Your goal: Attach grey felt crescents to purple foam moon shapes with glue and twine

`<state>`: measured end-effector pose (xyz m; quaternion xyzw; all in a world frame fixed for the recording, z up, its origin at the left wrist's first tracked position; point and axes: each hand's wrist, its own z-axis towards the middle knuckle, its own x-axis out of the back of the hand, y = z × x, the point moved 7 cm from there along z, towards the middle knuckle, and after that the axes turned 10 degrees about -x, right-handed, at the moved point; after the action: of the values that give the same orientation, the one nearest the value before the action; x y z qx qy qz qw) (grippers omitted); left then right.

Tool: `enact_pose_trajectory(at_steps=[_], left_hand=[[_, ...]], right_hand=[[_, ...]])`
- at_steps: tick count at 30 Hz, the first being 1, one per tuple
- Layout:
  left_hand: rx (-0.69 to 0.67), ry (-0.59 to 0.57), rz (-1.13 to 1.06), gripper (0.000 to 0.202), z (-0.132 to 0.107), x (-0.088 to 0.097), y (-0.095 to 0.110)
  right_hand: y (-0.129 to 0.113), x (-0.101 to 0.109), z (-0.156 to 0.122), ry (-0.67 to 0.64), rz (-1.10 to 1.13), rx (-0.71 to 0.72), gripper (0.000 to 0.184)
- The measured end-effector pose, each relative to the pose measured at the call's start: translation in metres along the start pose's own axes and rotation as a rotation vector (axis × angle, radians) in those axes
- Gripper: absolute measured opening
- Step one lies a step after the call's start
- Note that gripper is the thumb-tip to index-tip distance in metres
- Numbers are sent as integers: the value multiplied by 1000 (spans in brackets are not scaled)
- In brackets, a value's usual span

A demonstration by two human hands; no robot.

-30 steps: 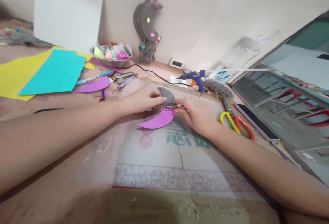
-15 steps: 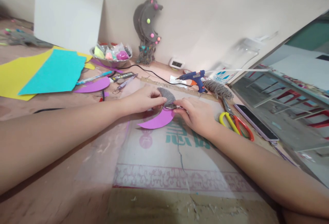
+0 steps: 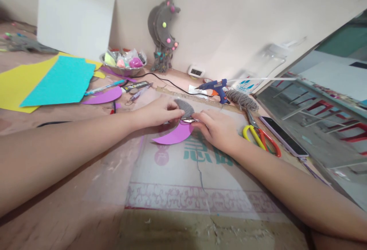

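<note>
A purple paper crescent (image 3: 174, 135) lies on a printed plastic sheet (image 3: 197, 173), its upper end wrapped in grey yarn (image 3: 185, 107). My left hand (image 3: 159, 112) pinches the yarn-wrapped end from the left, fingers closed on it. From the right, my right hand (image 3: 216, 127) presses its fingertips to the same spot, fingers curled on the yarn strand. The fingertips of both hands nearly meet over the crescent.
Yellow and red scissors (image 3: 262, 139) and a phone (image 3: 282, 135) lie right of my right hand. A blue glue gun (image 3: 215, 88), a grey yarn skein (image 3: 242, 99), pens (image 3: 106, 86), a bowl of craft bits (image 3: 123, 60), and teal (image 3: 61, 81) and yellow (image 3: 14, 89) sheets lie behind.
Both hands stay on the yarn-wrapped crescent; my right fingertips have crept slightly left along it. The view has shifted a little.
</note>
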<state>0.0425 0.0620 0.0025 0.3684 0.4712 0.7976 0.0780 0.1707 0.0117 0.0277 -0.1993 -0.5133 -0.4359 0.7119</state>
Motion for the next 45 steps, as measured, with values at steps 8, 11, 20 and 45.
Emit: enact_pose_trajectory(at_steps=[8, 11, 20, 45], left_hand=[[5, -9, 36, 33, 0, 0, 0], [-5, -7, 44, 32, 0, 0, 1], [-11, 10, 31, 33, 1, 1, 0], [24, -32, 169, 33, 0, -1, 2]], right_hand=[[0, -1, -1, -5, -15, 13, 29], [-1, -1, -1, 2, -20, 19, 30], [0, 4, -3, 81, 18, 2, 28], [-9, 3, -3, 54, -113, 65, 28]])
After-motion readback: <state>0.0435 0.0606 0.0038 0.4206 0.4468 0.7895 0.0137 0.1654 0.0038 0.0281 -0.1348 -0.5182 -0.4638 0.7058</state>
